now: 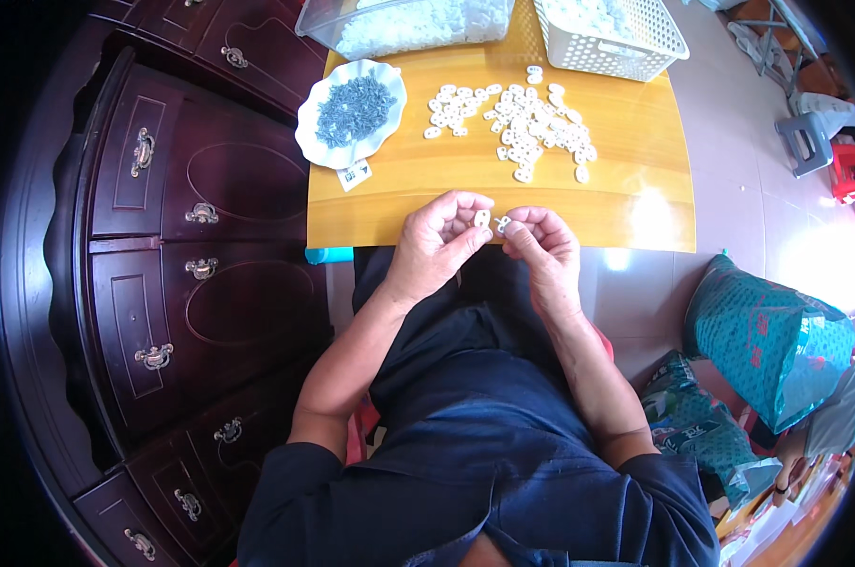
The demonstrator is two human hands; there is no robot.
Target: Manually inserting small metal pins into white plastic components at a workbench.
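Observation:
Over the table's near edge my two hands are close together, fingertips almost meeting. My left hand [429, 248] pinches a small cream oval plastic piece with holes [482, 218] between thumb and fingers. My right hand [550, 257] grips a small whitish looped piece [503, 225] with thin ends; its exact kind is too small to make out. Beyond them on the wooden table [380, 210] lies a loose spread of similar cream oval pieces [531, 118], with a smaller cluster [454, 106] to its left. A scalloped white dish [306, 132] holds many small dark slivers [354, 110].
A clear bin [316, 30] and a perforated white basket [626, 59], both with whitish pieces, stand at the table's far edge. A small white card [355, 175] lies by the dish. Dark wooden drawers [229, 170] flank the left; teal bags [763, 331] sit at right.

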